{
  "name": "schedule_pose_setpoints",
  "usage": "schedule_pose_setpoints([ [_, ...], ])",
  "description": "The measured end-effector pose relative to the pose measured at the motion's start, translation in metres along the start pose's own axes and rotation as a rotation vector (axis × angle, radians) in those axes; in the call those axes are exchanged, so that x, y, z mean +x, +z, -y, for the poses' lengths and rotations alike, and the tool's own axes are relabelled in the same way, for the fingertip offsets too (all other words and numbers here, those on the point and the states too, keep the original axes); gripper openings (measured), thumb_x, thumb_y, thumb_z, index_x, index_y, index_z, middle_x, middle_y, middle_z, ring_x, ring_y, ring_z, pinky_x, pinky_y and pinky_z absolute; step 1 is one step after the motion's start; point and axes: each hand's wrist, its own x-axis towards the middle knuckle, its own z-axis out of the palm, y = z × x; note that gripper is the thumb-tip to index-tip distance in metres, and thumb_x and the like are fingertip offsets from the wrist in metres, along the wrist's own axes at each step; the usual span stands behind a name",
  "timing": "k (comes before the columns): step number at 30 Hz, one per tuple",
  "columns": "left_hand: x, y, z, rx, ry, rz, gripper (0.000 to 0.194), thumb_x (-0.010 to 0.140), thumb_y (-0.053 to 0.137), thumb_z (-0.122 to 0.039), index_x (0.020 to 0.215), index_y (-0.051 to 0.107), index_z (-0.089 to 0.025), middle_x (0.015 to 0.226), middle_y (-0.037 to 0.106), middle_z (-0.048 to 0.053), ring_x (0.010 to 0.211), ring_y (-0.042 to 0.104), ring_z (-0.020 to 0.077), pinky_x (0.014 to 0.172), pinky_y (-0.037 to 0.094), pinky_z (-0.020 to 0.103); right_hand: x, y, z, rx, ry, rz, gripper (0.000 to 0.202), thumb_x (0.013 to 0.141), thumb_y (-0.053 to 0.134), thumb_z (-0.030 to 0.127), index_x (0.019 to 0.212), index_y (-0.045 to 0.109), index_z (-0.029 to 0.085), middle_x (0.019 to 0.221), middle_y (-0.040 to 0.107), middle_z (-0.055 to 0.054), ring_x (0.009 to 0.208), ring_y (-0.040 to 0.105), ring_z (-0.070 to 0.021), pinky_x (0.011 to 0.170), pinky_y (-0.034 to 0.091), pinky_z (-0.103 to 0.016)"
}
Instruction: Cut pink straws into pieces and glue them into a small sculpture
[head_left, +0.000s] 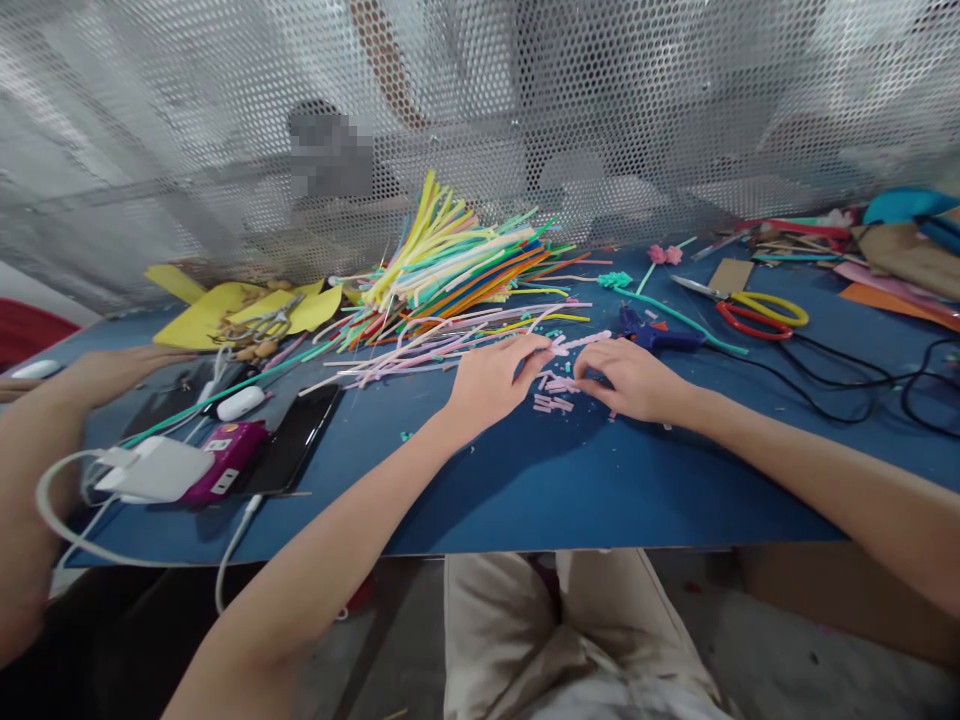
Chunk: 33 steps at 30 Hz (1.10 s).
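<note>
1. Landmark: the scatter of short pink cut pieces on the blue counter. Everything below is placed from it.
2. Our left hand lies just left of the pieces, palm down, fingertips touching the scatter's upper edge. The grip is loosely curled; we cannot tell whether a piece is pinched under the fingers.
3. Our right hand lies just right of the pieces, fingers bent inward onto them. Whether this grip holds one is likewise hidden.
4. Key relation: the pieces sit between the two hands, touching both, so neither hand is clearly nearer. The single bits point every way; the scatter as a whole runs roughly from far to near.
5. Beyond the pieces and to their left: a heap of coloured pipe cleaners, long axes fanning up and left.
6. Right of the pieces, just past our right hand: a blue glue gun; farther right, red-and-yellow scissors.
7. Far left of the pieces: another person's hand resting near a phone and a white charger.
</note>
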Motion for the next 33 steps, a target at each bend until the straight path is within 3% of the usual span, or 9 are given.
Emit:
schedule_pose_setpoints([
  [3,0.000,0.001,0.005,0.018,-0.007,-0.014,0.032,0.106,0.045,-0.043,0.117,0.070,-0.027,0.118,0.075,-0.001,0.107,0.071,0.0195,0.087,0.054,0.030,-0.002,-0.010,-0.003,0.026,0.054,-0.077,0.024,0.100,0.051,0.039,0.092,0.060,0.019,0.092,0.069,-0.008,0.087,0.061,-0.0221,0.082,0.044,-0.036],
  [8,0.001,0.002,0.009,0.055,-0.032,-0.044,0.031,0.105,0.048,-0.041,0.116,0.073,-0.026,0.118,0.076,0.000,0.108,0.072,0.0200,0.087,0.054,0.030,-0.011,-0.028,-0.008,0.073,0.168,-0.162,0.017,0.091,0.062,0.035,0.085,0.062,0.019,0.082,0.068,-0.004,0.070,0.058,-0.0160,0.067,0.043,-0.031],
  [14,0.000,0.002,0.008,0.095,-0.019,0.007,0.032,0.104,0.048,-0.042,0.115,0.075,-0.028,0.114,0.078,0.000,0.104,0.073,0.0199,0.080,0.054,0.027,-0.016,-0.037,-0.001,0.124,-0.086,-0.229,0.009,0.089,0.063,0.027,0.084,0.061,0.021,0.083,0.068,-0.002,0.068,0.055,-0.0141,0.068,0.046,-0.030],
  [18,0.000,0.002,0.008,0.118,0.012,0.018,0.033,0.104,0.047,-0.042,0.113,0.076,-0.028,0.111,0.078,-0.001,0.101,0.074,0.0194,0.077,0.053,0.027,-0.015,-0.038,0.005,0.056,-0.165,-0.348,0.006,0.090,0.064,0.027,0.086,0.063,0.022,0.089,0.072,-0.004,0.081,0.065,-0.0176,0.075,0.048,-0.032],
  [25,0.001,0.002,0.007,0.084,-0.011,-0.008,0.031,0.104,0.049,-0.041,0.113,0.075,-0.028,0.111,0.078,-0.001,0.096,0.074,0.0167,0.076,0.052,0.025,-0.017,-0.045,0.001,-0.005,-0.139,-0.120,0.012,0.093,0.061,0.028,0.085,0.067,0.021,0.083,0.072,-0.002,0.078,0.062,-0.0174,0.077,0.043,-0.032],
  [33,0.000,0.002,0.008,0.078,-0.053,-0.102,0.036,0.104,0.047,-0.045,0.112,0.076,-0.025,0.103,0.079,0.002,0.085,0.074,0.0153,0.077,0.053,0.025,-0.021,-0.048,-0.026,-0.150,-0.107,0.151,0.017,0.088,0.065,0.031,0.074,0.067,0.021,0.086,0.072,-0.004,0.086,0.059,-0.0227,0.083,0.038,-0.037],
])
